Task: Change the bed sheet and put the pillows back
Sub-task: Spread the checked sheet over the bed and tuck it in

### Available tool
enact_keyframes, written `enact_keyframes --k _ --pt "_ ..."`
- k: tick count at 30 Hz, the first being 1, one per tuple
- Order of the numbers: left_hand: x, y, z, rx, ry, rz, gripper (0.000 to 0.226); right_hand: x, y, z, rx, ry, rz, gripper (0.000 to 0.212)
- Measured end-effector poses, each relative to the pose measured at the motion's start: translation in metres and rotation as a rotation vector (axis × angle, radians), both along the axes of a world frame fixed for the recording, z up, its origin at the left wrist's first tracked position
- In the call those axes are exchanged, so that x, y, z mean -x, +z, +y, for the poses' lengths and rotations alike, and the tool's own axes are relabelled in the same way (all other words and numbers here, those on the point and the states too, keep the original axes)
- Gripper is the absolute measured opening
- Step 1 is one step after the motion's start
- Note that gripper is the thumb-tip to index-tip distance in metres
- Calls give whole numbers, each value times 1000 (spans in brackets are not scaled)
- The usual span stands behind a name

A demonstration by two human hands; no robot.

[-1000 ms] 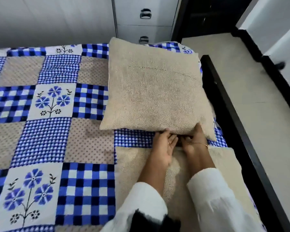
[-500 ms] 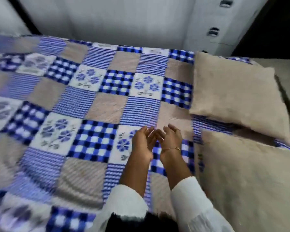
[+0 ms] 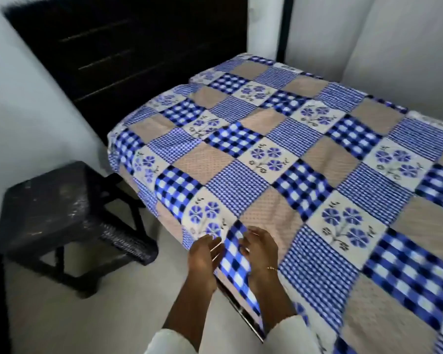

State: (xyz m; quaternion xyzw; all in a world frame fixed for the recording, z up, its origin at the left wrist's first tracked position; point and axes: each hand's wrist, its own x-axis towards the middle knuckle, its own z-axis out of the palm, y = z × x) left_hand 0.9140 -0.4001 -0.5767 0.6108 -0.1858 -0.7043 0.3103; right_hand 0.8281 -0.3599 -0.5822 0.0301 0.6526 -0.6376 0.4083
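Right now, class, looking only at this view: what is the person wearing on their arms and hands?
Both arms end in loose white sleeves near the bottom edge, leaving the forearms bare. The right hand has a thin gold-coloured bracelet at the wrist. The left hand shows no bracelet or glove; the picture is too blurred to tell about rings.

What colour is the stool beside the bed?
Black stool, seen in the head view.

Both hands, left hand and right hand, hover at the bed sheet edge.
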Motion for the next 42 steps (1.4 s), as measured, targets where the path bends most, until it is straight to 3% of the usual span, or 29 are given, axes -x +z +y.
enact_keyframes --k 3,5,7,8,10,12,15,19,21,22,24,25,27,29,33,36,38,40,42 --pt "-31 -27 -52 -14 14 -99 18 -24 -35 -52 -230 393 451 11" --pt "-40 -49 -84 -36 -24 -197 17 -35 -64 -81 -388 560 791 28" --pt "-44 -71 -118 -44 -70 -280 15 -48 -92 -105 -493 648 1007 39" --pt "-43 -81 -133 -29 -101 -320 13 -52 -101 -115 -534 691 1066 29" --pt "-39 -99 -161 2 -195 -431 34 -54 -111 -130 -584 692 1259 8" --pt "-39 -110 -181 21 -262 -504 41 -55 -115 -138 -587 701 1305 31" --pt "-41 -112 -198 99 -462 -665 28 -68 -118 -148 -602 701 1307 39" --pt "-54 -115 -213 80 -483 -731 33 -98 -115 -163 -572 666 1070 18" --pt "-60 -113 -223 68 -468 -735 39 -100 -113 -168 -550 596 934 39" --pt "-64 -118 -230 65 -469 -705 39 -99 -112 -170 -575 557 942 43" --pt "-69 -121 -239 113 -518 -614 28 -92 -111 -173 -625 489 1072 33" --pt "-69 -124 -243 159 -562 -628 20 -90 -113 -175 -645 457 1124 24" --pt "-76 -130 -246 277 -648 -708 28 -93 -114 -180 -649 366 1169 10" --pt "-86 -121 -242 378 -587 -770 30 -110 -120 -182 -617 307 1181 5" --pt "-104 -116 -259 565 -605 -841 39 -138 -127 -201 -680 268 1061 11" --pt "-105 -121 -272 575 -620 -815 30 -136 -133 -208 -740 219 1080 23" --pt "-106 -120 -276 584 -699 -779 29 -140 -133 -207 -741 213 1137 20" --pt "-108 -120 -278 578 -774 -742 34 -146 -129 -200 -764 178 1110 23" --pt "-107 -120 -287 510 -761 -708 47 -149 -130 -191 -896 111 1017 40"
